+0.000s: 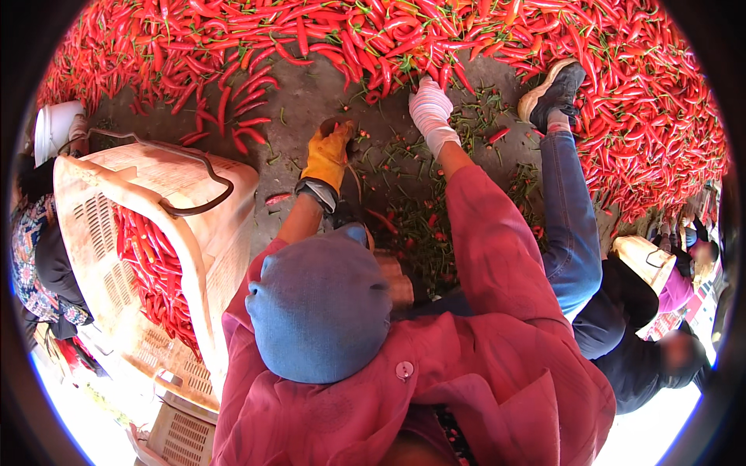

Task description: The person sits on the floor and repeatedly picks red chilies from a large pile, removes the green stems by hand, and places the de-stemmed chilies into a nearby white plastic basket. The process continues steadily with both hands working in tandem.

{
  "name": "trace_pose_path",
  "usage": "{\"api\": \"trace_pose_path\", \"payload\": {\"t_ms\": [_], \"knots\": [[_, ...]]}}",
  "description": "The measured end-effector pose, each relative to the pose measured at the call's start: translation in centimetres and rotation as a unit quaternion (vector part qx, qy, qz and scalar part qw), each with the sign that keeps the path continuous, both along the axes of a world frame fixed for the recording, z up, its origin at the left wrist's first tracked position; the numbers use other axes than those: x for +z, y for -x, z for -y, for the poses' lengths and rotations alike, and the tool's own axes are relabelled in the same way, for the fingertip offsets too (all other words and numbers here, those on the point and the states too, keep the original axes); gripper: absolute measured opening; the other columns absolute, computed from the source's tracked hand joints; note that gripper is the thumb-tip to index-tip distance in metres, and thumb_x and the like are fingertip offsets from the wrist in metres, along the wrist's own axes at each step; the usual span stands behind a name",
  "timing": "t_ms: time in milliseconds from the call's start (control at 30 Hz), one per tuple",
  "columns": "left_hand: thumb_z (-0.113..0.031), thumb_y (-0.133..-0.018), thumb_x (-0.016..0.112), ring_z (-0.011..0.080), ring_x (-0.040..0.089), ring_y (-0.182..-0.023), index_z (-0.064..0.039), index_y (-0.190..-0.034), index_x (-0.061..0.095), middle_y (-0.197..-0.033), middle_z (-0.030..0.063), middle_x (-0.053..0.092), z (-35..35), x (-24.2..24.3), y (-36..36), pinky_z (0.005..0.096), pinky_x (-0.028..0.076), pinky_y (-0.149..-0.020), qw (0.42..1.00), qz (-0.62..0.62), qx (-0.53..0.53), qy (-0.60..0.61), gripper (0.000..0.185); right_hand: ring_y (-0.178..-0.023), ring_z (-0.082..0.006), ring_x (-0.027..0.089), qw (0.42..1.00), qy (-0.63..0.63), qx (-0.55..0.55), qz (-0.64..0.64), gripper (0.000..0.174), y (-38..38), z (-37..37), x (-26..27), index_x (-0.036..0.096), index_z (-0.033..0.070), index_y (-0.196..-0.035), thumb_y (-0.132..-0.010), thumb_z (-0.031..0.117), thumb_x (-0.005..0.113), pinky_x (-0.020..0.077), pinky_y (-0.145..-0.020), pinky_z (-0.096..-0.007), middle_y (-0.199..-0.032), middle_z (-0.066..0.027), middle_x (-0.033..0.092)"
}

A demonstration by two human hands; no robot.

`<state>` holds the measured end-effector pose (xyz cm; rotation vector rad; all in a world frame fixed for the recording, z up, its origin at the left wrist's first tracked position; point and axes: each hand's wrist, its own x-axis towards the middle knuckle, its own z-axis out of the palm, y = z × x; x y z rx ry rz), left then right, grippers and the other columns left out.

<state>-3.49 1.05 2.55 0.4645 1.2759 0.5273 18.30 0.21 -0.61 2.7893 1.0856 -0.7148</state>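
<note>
My left hand (329, 152), in a yellow-orange glove with a dark and grey cuff, is raised over the ground short of the pile. Its fingers are curled; a small dark and reddish patch shows at the fingertips, but what it is stays unclear. My right hand (431, 110), in a white striped glove, reaches to the near edge of a large heap of red chili peppers (373, 35). Its fingertips meet the peppers and green stems there, partly hidden, so a hold cannot be made out. Loose red chili peppers (250, 96) lie ahead to the left.
A pale plastic basket (233, 192) with a dark handle and red chilies stands at left, near a white bucket (58, 131). Green stem scraps (419, 215) litter the ground. A shoe (551, 93) rests by the heap at right. Other people sit at both sides.
</note>
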Motion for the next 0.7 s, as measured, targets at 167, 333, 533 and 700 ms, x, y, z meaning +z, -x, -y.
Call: {"api": "trace_pose_path", "payload": {"t_ms": [167,333,533,700], "knots": [[-0.025,-0.073,0.072,0.0171,0.057,-0.085,-0.002,-0.108,0.058,-0.092,0.0070,0.062,0.9,-1.8,-0.8,0.0289,0.046,-0.076,0.968,-0.058,-0.217,-0.111,0.045,-0.067,-0.0201,0.061,0.909,-0.135,-0.187,-0.348,0.020,2.5,6.2,1.2,0.064,0.002,-0.090,-0.080,0.019,0.063,0.0479,-0.062,-0.0322,-0.072,-0.0121,0.063],[-0.030,-0.069,0.072,0.0181,0.057,-0.082,-0.006,-0.103,0.060,-0.089,0.0069,0.062,2.0,0.0,-1.9,0.0318,0.045,-0.075,0.903,-0.032,-0.419,-0.085,0.043,-0.058,-0.0077,0.046,0.881,-0.257,-0.137,-0.373,0.015,5.8,7.2,4.5,0.066,-0.001,-0.083,-0.080,0.013,0.064,0.0414,-0.054,-0.0251,-0.065,-0.0013,0.060],[-0.020,-0.077,0.061,0.0159,0.054,-0.073,-0.003,-0.098,0.056,-0.076,0.0087,0.053,1.0,2.8,-1.0,0.0310,0.044,-0.065,0.659,-0.127,-0.517,-0.531,0.028,-0.051,-0.0129,0.052,0.624,-0.196,-0.473,-0.590,0.013,4.6,7.8,4.9,0.065,0.008,-0.083,-0.081,0.021,0.062,0.0405,-0.045,-0.0249,-0.067,-0.0021,0.062],[-0.022,-0.074,0.062,0.0254,0.054,-0.067,-0.002,-0.091,0.054,-0.075,0.0110,0.055,1.0,2.0,-0.8,0.0348,0.043,-0.062,0.863,-0.051,-0.392,-0.315,0.027,-0.057,-0.0250,0.052,0.973,-0.179,-0.066,-0.128,0.035,-1.4,4.6,2.3,0.062,-0.002,-0.083,-0.075,0.032,0.068,0.0445,-0.061,-0.0361,-0.068,-0.0144,0.062]]}}
